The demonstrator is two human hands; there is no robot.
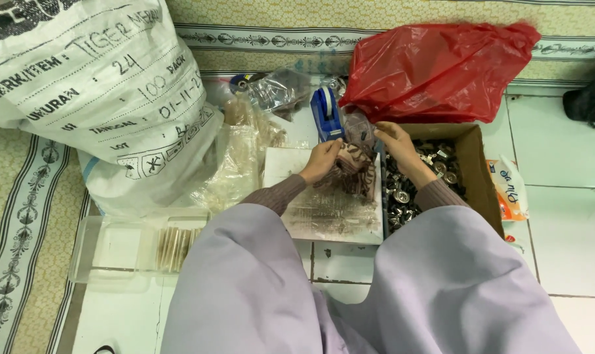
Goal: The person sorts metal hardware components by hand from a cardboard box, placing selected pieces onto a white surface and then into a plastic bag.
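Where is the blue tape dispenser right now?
In the head view the blue tape dispenser stands on the floor just above centre, directly beyond the left hand, with the red plastic bag to its right and crumpled clear plastic bags to its left.

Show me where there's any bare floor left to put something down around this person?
Bare white tile lies right of the brown cardboard box of metal parts, and a strip sits between the knees below the white board. It is crowded ahead: the blue tape dispenser, red plastic bag and big white sack fill the floor.
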